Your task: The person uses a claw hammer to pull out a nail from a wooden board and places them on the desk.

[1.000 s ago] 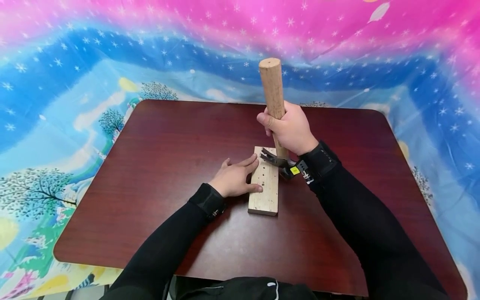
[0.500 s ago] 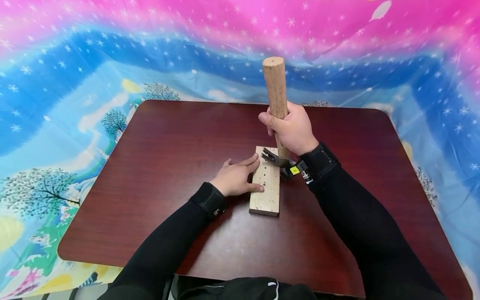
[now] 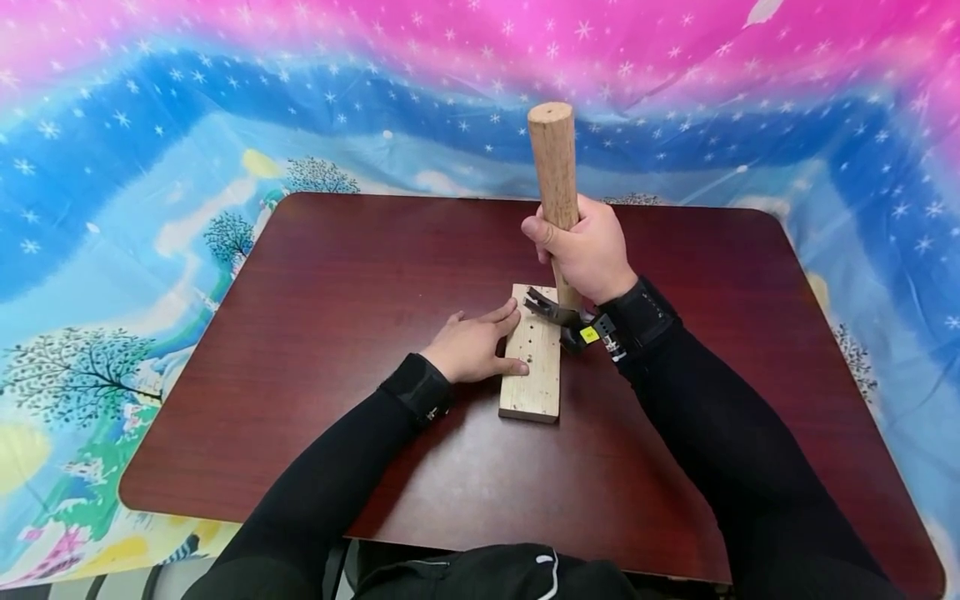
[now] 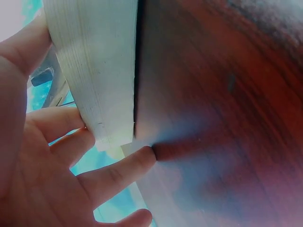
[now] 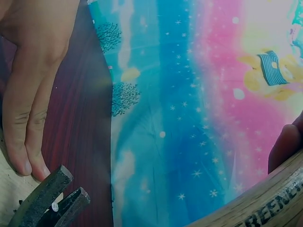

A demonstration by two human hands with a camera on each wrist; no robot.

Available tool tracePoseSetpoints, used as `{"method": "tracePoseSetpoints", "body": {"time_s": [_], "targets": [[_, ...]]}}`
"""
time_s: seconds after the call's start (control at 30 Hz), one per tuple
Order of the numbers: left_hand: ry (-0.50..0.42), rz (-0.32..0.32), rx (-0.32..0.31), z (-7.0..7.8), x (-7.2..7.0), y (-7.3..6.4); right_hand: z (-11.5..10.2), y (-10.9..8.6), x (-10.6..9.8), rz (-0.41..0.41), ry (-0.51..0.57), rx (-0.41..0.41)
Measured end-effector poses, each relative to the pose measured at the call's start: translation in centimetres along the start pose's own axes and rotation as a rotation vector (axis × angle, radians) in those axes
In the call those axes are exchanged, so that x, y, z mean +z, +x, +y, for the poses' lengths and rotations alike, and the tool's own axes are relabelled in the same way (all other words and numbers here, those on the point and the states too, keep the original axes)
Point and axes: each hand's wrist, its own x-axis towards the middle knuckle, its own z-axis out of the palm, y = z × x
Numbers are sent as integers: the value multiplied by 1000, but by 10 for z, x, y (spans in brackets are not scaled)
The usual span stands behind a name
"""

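Note:
A pale wooden block [image 3: 532,392] with several small dark holes or nails lies flat on the table. My left hand [image 3: 472,346] steadies it, fingers extended, with the thumb and fingertips on its left edge and top. In the left wrist view the thumb and two fingers touch the block's side [image 4: 97,71], while another fingertip meets the table. My right hand [image 3: 592,250] grips the wooden handle [image 3: 553,167] of a claw hammer, which stands nearly upright. Its claw [image 3: 543,306] lies over the block's far part. A shiny nail head [image 5: 55,206] shows between the claw's prongs in the right wrist view.
A dark red-brown table [image 3: 360,275] with rounded corners carries the block near its middle. Behind and beside it hangs a pink and blue patterned cloth [image 3: 420,92]. The person's lap [image 3: 495,575] is at the near edge.
The hammer handle has tipped slightly to the right, with my right hand still gripping it. My left hand stays on the block. The head view has shifted a little.

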Motion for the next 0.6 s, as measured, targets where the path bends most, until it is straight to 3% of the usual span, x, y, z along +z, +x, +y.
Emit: {"method": "tracePoseSetpoints", "body": {"time_s": [0.6], "targets": [[24,-19,20,1,-4,1,-1,0,2,-9,-8,-78]]}}
